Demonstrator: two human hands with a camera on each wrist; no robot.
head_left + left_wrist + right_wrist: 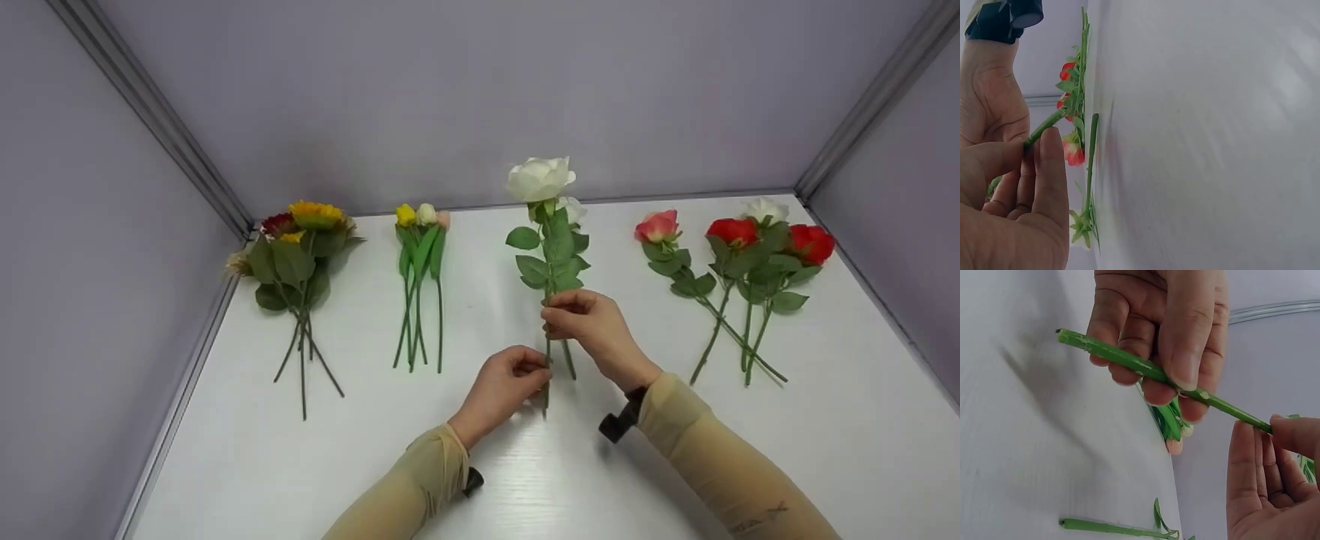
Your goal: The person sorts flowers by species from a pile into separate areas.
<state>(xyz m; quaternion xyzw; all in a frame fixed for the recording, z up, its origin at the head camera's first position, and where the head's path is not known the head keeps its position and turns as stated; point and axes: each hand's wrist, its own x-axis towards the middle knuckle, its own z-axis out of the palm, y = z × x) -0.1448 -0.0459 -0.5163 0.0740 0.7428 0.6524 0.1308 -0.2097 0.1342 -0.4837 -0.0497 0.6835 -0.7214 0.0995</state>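
Both hands hold one white rose (540,178) up off the white table (375,465). My right hand (576,309) grips its green stem (547,346) just below the leaves. Lower down, my left hand (534,369) pinches the same stem near its cut end. In the left wrist view the left thumb and fingers (1050,169) close on the stem (1044,127). In the right wrist view the right fingertips (1292,433) pinch the stem (1230,410) beside the left hand (1157,332). A second white rose (574,210) lies on the table behind.
A sunflower bunch (300,247) lies at the far left and a tulip bunch (421,255) beside it. A pink rose (658,226) and several red and white roses (772,240) lie at the right. Grey walls close three sides.
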